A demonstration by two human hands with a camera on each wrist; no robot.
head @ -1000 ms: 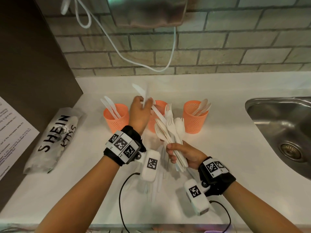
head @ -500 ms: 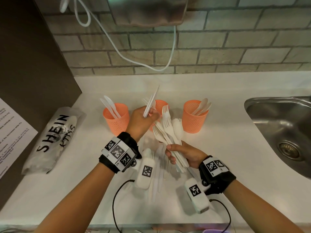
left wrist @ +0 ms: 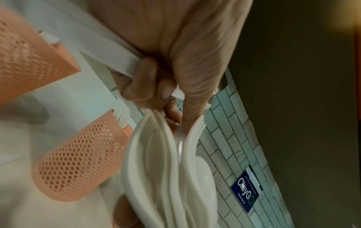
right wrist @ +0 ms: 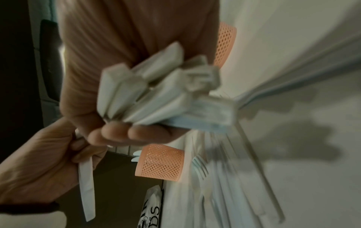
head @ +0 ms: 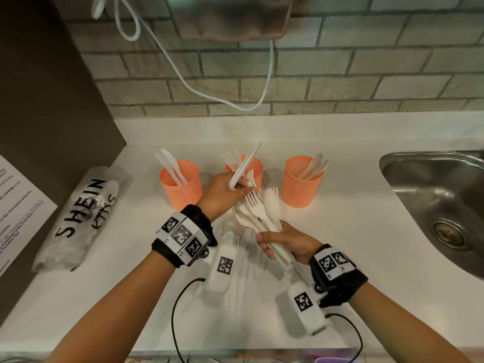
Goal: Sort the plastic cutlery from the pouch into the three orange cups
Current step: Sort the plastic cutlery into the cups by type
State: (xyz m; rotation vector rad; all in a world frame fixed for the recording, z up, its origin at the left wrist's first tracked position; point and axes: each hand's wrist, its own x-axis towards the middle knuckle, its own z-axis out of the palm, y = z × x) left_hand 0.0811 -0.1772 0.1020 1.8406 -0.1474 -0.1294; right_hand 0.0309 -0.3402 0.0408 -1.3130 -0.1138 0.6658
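Note:
Three orange mesh cups stand in a row: the left cup [head: 180, 186] holds knives, the middle cup [head: 255, 166] forks, the right cup [head: 301, 187] spoons. My left hand [head: 239, 186] pinches a white knife [head: 245, 166] that leans up to the right in front of the middle cup. In the left wrist view its fingers [left wrist: 148, 80] curl round the knife's handle, close to the bundle's tips. My right hand [head: 264, 243] grips a bundle of forks and a spoon [head: 262, 213] by the handles [right wrist: 156, 92], heads fanned upward. The SHEIN KIDS pouch [head: 83, 218] lies at the left.
Loose white cutlery [head: 246, 273] lies on the white counter [head: 340, 244] between my wrists. A steel sink [head: 445, 205] is sunk into the counter at the right. A dark panel [head: 52, 113] stands at the left, and a white cable [head: 183, 82] hangs on the brick wall.
My left hand has come slightly down and toward me with the knife, which swung from leaning left to leaning right. The right hand kept its bundle almost still.

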